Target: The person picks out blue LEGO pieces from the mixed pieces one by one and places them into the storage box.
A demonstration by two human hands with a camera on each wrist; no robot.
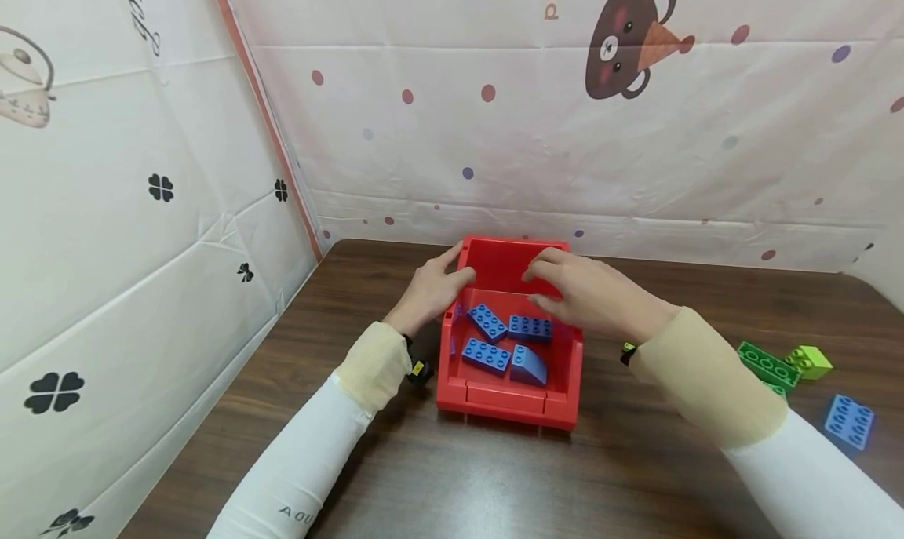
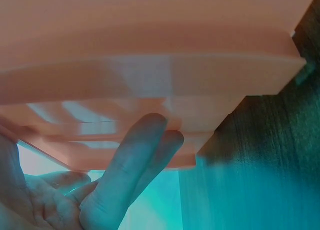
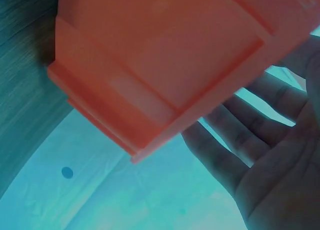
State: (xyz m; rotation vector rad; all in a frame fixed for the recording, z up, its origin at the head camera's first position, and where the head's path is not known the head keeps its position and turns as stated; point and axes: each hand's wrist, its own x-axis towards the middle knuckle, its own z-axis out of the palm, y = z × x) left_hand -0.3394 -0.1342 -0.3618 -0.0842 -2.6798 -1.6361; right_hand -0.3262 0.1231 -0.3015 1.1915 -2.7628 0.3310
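A red open-topped plastic box (image 1: 508, 394) stands on the table, its far end rising higher than its front. Inside lie a few blue toy bricks (image 1: 486, 355) and a blue sloped brick (image 1: 530, 366). My left hand (image 1: 431, 292) grips the box's left wall near the back, thumb over the rim and fingers along the outside. In the left wrist view, two fingers (image 2: 135, 160) lie against the box's outer side. My right hand (image 1: 586, 292) hovers over the right wall with bent, parted fingers and nothing visible between them. The right wrist view shows its fingers (image 3: 220, 155) partly behind the box.
To the right, partly behind the right sleeve, are a dark green brick (image 1: 770, 365), a lime green brick (image 1: 809, 362) and a blue brick (image 1: 850, 421). Patterned white sheeting (image 1: 424, 147) hangs behind the brown wooden table (image 1: 339, 304) and along its left edge.
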